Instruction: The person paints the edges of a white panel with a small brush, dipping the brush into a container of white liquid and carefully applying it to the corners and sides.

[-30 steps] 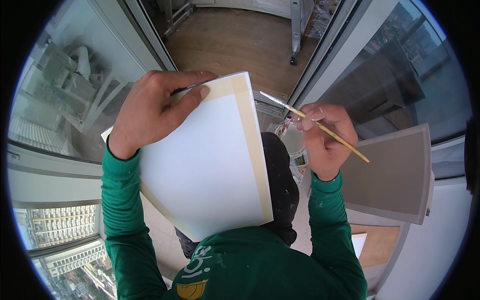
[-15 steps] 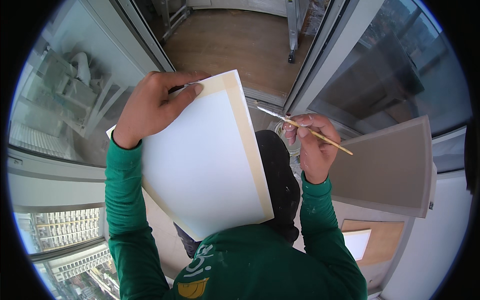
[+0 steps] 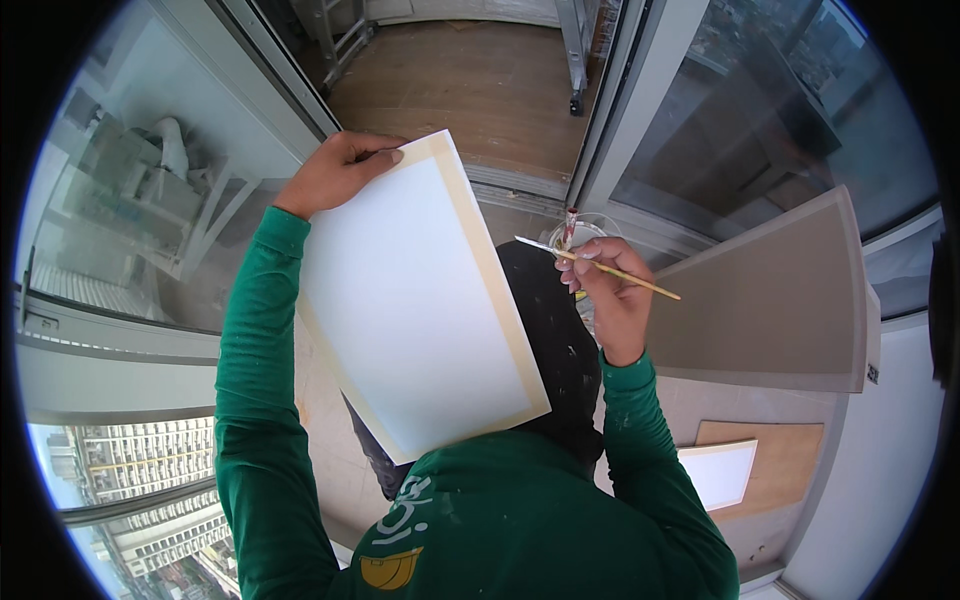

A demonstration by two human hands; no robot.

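Note:
A white rectangular panel point(image 3: 400, 290) with a cream border leans tilted across my lap. My left hand point(image 3: 340, 172) grips its upper left edge, thumb on the front face and fingers hidden behind. In my right hand point(image 3: 612, 290) is a thin paintbrush point(image 3: 640, 283) with a wooden handle, held pencil-like. White paint coats the brush's tip, which points left and sits just off the panel's right edge, apart from it. White smears mark my right fingertips. Behind that hand stands a partly hidden whitish tub point(image 3: 590, 228), with a reddish handle point(image 3: 569, 226) sticking up from it.
A large beige panel point(image 3: 760, 300) stands on the right. Below it, a second white panel point(image 3: 722, 472) lies on a brown board point(image 3: 785, 465) on the floor. Ahead, a sliding door frame point(image 3: 515, 192) opens onto a wooden floor with ladder legs point(image 3: 575, 60). Glass panes flank both sides.
My left hand has shifted up along with the panel, which sits slightly higher in view. My right hand and the brush have moved a little left.

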